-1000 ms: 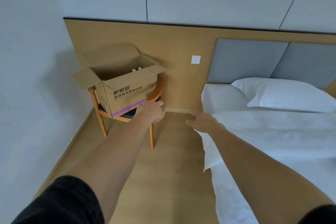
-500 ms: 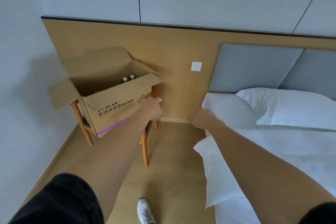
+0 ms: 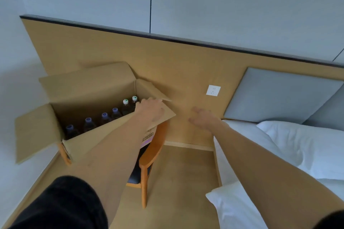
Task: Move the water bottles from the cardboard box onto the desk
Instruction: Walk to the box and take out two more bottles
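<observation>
The person's left hand [image 3: 150, 110] rests empty and flat on the near flap of the open brown cardboard box [image 3: 89, 91], just right of the upright capped water bottles [image 3: 104, 117] ranged in a row running away to its left. The right hand [image 3: 203, 119] hovers open, empty and farther off. The box sits on a wooden chair [image 3: 150, 156] between wall and white bed [image 3: 279, 154]; no desk shows.

Left hand [image 3: 150, 110] over open cardboard box [image 3: 89, 141], bottles [image 3: 104, 119] inside

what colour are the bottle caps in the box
Four purple caps, two white-and-green caps; head view.
</observation>
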A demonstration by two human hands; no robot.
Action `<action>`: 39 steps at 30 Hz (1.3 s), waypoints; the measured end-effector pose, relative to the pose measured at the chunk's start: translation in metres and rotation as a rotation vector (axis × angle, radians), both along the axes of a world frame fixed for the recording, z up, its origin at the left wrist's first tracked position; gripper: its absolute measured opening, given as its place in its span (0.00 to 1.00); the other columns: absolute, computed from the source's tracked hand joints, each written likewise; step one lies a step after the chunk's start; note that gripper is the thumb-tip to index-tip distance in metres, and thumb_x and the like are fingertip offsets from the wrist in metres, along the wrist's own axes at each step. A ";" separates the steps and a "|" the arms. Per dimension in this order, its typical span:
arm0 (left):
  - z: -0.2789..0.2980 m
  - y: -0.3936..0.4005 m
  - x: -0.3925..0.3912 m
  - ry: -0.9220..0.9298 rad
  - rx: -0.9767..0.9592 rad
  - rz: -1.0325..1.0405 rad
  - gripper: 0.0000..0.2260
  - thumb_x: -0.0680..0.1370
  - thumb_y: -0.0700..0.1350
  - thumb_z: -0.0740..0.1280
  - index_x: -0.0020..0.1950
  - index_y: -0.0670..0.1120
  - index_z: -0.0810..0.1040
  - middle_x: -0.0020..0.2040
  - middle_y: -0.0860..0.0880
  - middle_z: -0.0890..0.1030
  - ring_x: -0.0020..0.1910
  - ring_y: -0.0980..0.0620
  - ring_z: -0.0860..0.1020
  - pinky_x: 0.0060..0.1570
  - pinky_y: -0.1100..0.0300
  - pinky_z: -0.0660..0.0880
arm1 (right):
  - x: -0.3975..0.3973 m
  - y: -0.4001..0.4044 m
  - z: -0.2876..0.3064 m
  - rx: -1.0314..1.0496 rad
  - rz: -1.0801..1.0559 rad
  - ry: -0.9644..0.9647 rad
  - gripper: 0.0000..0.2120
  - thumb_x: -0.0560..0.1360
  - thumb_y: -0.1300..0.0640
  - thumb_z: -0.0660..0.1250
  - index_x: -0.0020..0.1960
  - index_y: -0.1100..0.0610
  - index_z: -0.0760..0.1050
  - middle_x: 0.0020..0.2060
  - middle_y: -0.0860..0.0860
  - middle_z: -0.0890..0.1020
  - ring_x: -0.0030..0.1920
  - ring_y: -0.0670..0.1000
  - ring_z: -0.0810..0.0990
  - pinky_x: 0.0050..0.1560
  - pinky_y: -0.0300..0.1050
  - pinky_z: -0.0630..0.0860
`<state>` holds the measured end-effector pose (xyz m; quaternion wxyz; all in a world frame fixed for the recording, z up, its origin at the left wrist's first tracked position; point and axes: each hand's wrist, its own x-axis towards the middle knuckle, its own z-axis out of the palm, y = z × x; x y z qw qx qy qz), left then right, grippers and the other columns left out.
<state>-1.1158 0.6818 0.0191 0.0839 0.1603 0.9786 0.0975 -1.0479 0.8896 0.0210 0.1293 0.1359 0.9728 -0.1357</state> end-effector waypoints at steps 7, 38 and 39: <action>-0.017 -0.058 -0.069 -0.028 -0.008 0.164 0.22 0.82 0.51 0.58 0.77 0.53 0.65 0.71 0.44 0.72 0.69 0.40 0.70 0.66 0.44 0.66 | -0.107 -0.050 -0.007 -0.007 0.155 -0.005 0.29 0.80 0.40 0.60 0.79 0.44 0.59 0.73 0.53 0.71 0.72 0.58 0.70 0.69 0.56 0.70; -0.151 -0.163 -0.223 -0.488 -0.104 0.644 0.30 0.78 0.57 0.69 0.78 0.55 0.64 0.68 0.47 0.77 0.66 0.42 0.76 0.63 0.47 0.74 | -0.396 -0.180 -0.174 -0.075 0.938 -0.405 0.32 0.78 0.41 0.67 0.78 0.48 0.63 0.73 0.52 0.72 0.69 0.56 0.73 0.64 0.51 0.74; -0.156 -0.164 -0.224 -0.497 -0.125 0.627 0.30 0.77 0.57 0.71 0.76 0.54 0.66 0.67 0.47 0.77 0.65 0.42 0.76 0.61 0.47 0.75 | -0.396 -0.182 -0.178 -0.058 0.945 -0.417 0.31 0.78 0.41 0.68 0.78 0.48 0.64 0.71 0.52 0.74 0.67 0.56 0.75 0.61 0.49 0.75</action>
